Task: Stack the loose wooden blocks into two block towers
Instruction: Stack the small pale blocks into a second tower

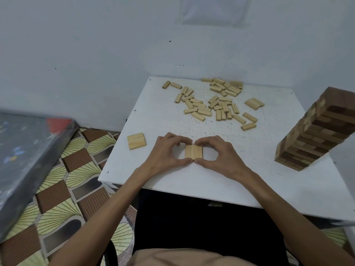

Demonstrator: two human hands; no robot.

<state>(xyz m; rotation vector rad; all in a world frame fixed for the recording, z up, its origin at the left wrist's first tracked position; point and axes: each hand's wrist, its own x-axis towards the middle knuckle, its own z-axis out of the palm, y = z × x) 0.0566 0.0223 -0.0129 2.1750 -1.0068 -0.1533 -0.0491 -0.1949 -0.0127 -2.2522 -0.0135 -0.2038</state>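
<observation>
Three pale wooden blocks lie side by side as one flat row (194,151) near the front of the white table (221,181). My left hand (165,153) and my right hand (218,153) pinch this row from both sides, thumbs at its near edge and fingertips at its far edge. Another flat row of three blocks (136,141) rests at the table's left edge. Several loose blocks (213,101) are scattered across the far part of the table. A tall stacked tower of darker blocks (315,131) stands at the right.
The table stands in a corner of white walls. A grey plastic-wrapped slab (25,156) lies on the patterned floor (76,181) at the left. My lap and a dark seat are under the table's near edge.
</observation>
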